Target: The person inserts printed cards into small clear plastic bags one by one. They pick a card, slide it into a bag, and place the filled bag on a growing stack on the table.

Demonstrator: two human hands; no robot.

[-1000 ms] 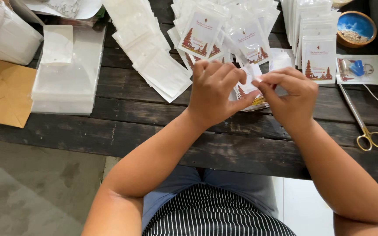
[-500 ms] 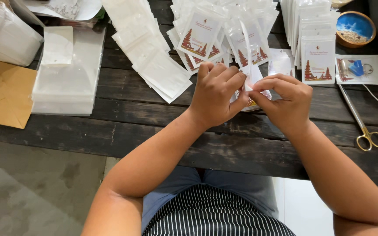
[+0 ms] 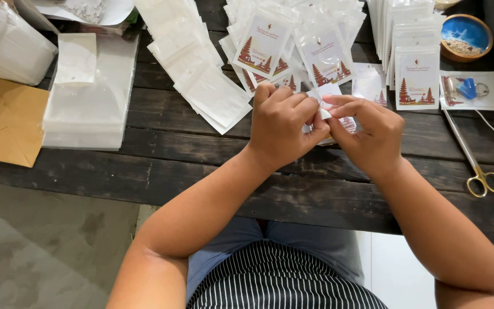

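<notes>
Both hands are held together just above the dark plank table (image 3: pixel 178 143), slightly right of frame centre. The left hand (image 3: pixel 281 123) is curled, fingers bent inward, thumb pressed toward the right hand. The right hand (image 3: pixel 370 134) is likewise curled, with fingertips (image 3: pixel 330 102) pinched on a small clear packet (image 3: pixel 328 91) shared between the two hands. Only the packet's top corner and a sliver at its lower edge are seen; its contents cannot be made out, being mostly hidden by the fingers.

At 12 o'clock from the hands, a spread of printed packets (image 3: pixel 293 46) bearing red tree motifs is laid overlapping. At 10 o'clock, a fanned row of blank white sleeves (image 3: pixel 195 68) is noted; further out at 9 o'clock, a stack of clear bags (image 3: pixel 87 97) and a brown envelope (image 3: pixel 4 123) near the table edge. At 1 o'clock, a neat pile of printed cards (image 3: pixel 415 57); beyond it a blue-lined wooden bowl (image 3: pixel 465 35). At 3 o'clock, gold-handled scissors (image 3: pixel 475 163) lie well apart from the right hand
</notes>
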